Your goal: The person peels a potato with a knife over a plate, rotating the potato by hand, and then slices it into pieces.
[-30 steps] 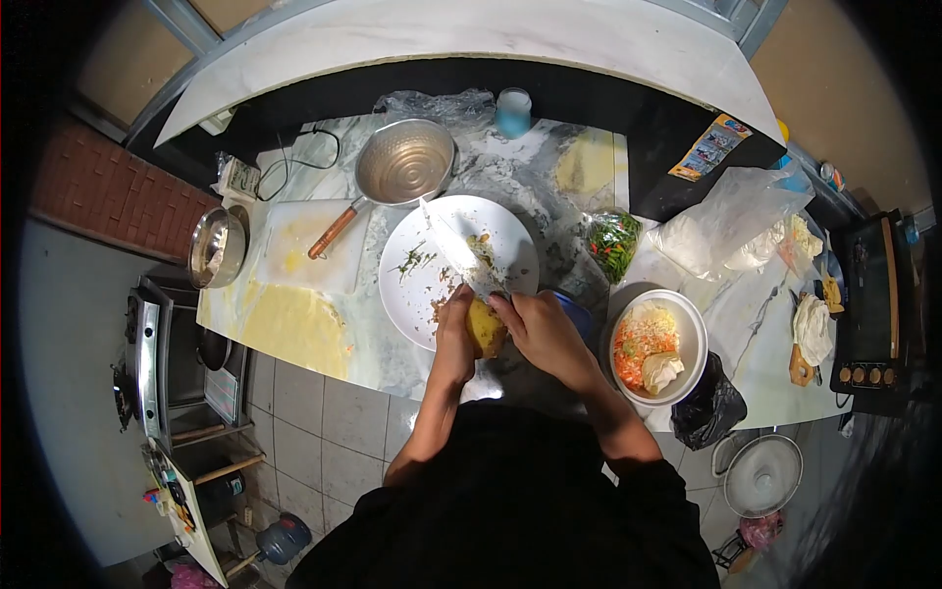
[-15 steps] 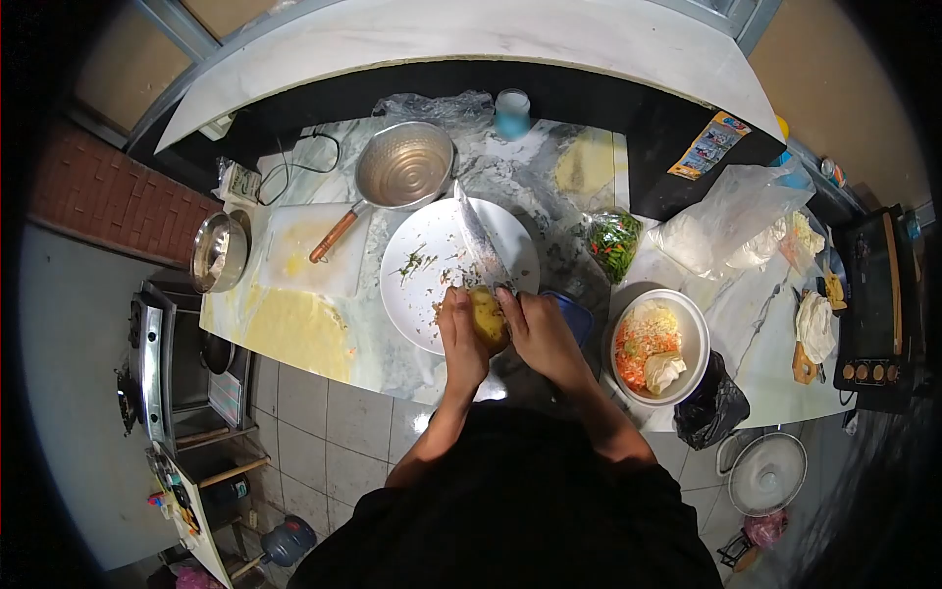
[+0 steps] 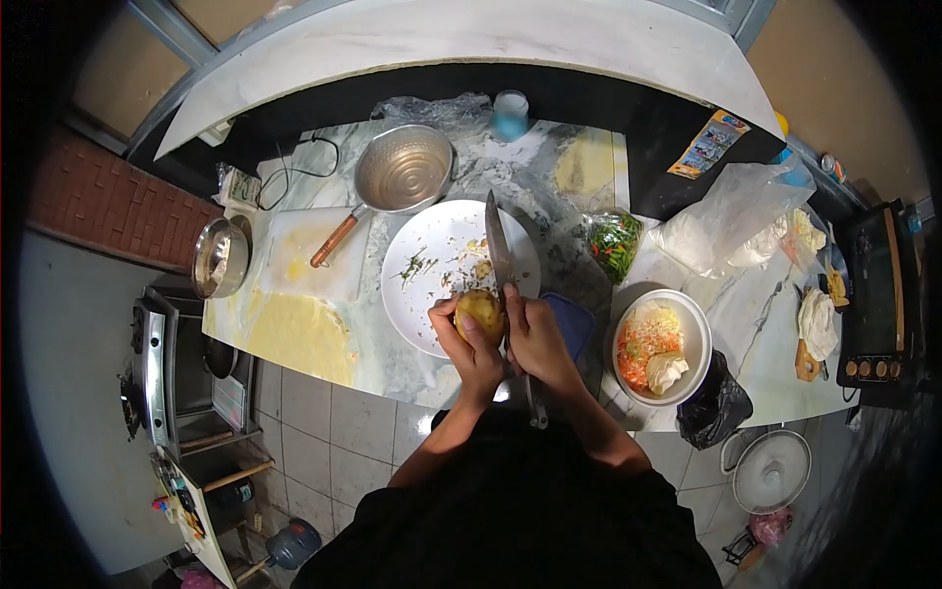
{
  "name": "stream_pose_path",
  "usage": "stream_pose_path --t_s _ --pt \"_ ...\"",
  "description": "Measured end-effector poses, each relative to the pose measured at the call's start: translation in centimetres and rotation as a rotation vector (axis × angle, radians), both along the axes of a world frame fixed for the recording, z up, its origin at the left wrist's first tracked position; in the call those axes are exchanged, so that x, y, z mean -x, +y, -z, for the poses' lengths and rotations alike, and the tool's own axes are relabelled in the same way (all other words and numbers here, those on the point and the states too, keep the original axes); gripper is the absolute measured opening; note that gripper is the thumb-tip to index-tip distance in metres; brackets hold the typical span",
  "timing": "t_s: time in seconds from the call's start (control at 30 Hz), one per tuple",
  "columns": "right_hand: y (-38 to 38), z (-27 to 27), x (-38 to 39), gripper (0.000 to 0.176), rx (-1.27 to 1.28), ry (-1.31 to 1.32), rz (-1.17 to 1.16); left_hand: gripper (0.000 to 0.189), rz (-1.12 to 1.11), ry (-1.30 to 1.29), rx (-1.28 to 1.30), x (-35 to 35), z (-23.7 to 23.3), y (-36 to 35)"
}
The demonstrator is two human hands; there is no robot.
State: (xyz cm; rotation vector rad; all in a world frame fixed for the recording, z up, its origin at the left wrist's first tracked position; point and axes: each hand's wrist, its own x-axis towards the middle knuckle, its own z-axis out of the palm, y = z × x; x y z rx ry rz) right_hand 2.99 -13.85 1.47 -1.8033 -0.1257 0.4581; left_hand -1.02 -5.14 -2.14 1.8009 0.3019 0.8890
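My left hand [image 3: 470,355] is closed around a yellowish, partly peeled potato [image 3: 478,310], thumb across its near side. In my right hand [image 3: 539,340] is a long knife [image 3: 499,245], its blade pointing away from me and its handle end sticking out toward my body. The blade runs just to the right of the potato, close beside it. Both hands are over the near edge of a white plate [image 3: 400,257], where dark peel scraps [image 3: 416,265] and bits of green are scattered.
Beyond the plate sits a metal pan [image 3: 402,167], its wooden handle over a cutting board [image 3: 312,236]. To the right are a blue container [image 3: 572,324], bagged chillies [image 3: 614,245] and a white bowl [image 3: 701,329] of shredded vegetables. A metal bowl [image 3: 232,257] stands left.
The knife has swung from slanting over the potato to its right side, blade edge-on. My left hand has turned the potato, and a pale peel piece now shows on the plate.
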Motion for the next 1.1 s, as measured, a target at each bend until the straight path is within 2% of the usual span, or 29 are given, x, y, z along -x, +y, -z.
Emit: stream_pose_path --t_s 0.07,0.27,0.4,0.47,0.53,0.6,0.63,0.7,0.73,0.8,0.87,0.93,1.0,1.03,1.07,1.1 --pt "-0.1 -0.1 0.0 0.057 -0.104 0.181 0.008 0.030 0.004 -0.020 0.001 0.0 1.3 0.1" --pt "-0.4 0.3 0.3 0.048 -0.275 0.306 0.037 0.042 0.081 -0.092 -0.026 0.0 1.5 0.4" --pt "-1.0 0.0 0.4 0.043 -0.261 0.324 -0.017 0.055 0.163 -0.152 -0.089 -0.1 1.8 0.7" --pt "-0.9 -0.7 0.6 0.034 -0.214 0.383 0.085 0.057 0.213 -0.146 -0.072 0.0 3.2 1.4" --pt "-1.1 -0.4 0.5 0.032 -0.238 0.392 0.087 0.060 0.265 -0.138 -0.054 0.0 2.9 1.7" --pt "-1.2 -0.5 0.5 0.030 -0.261 0.399 0.085 0.065 0.251 -0.048 -0.259 0.2 2.2 1.8" --pt "-1.1 -0.6 0.7 0.031 -0.266 0.390 0.121 0.065 0.252 -0.049 -0.259 0.0 2.4 1.9" --pt "-1.3 -0.7 0.6 0.033 -0.271 0.379 0.158 0.062 0.382 -0.149 -0.086 -0.4 2.7 1.9" --pt "-1.6 -0.7 0.3 0.036 -0.281 0.353 0.088 0.062 0.383 -0.151 -0.086 -0.1 2.4 1.7" --pt "-1.9 -0.8 0.2 0.040 -0.290 0.327 0.021 0.064 0.680 -0.063 0.464 1.1 1.3 1.2" --pt "-1.9 -1.0 0.4 0.050 -0.312 0.237 0.053 0.066 0.699 -0.020 0.382 1.1 0.4 2.1" --pt "-2.2 -1.9 0.7 0.049 -0.270 0.202 0.067 0.069 0.714 0.024 0.303 1.1 -0.7 2.3" --pt "-2.4 -2.7 1.0 0.049 -0.229 0.169 0.073 0.069 0.786 -0.013 0.642 1.1 -1.7 2.2" --pt "-2.4 -3.1 1.3 0.048 -0.215 0.102 0.037 0.062 0.793 -0.037 0.685 0.9 -1.2 2.2" --pt "-2.4 -3.2 1.5 0.047 -0.200 0.035 -0.001 0.062 0.790 -0.037 0.686 0.8 -1.4 2.2" --pt "-2.4 -3.1 1.8 0.047 -0.200 0.036 -0.003 0.054 0.840 -0.118 0.875 0.6 -2.0 2.1"
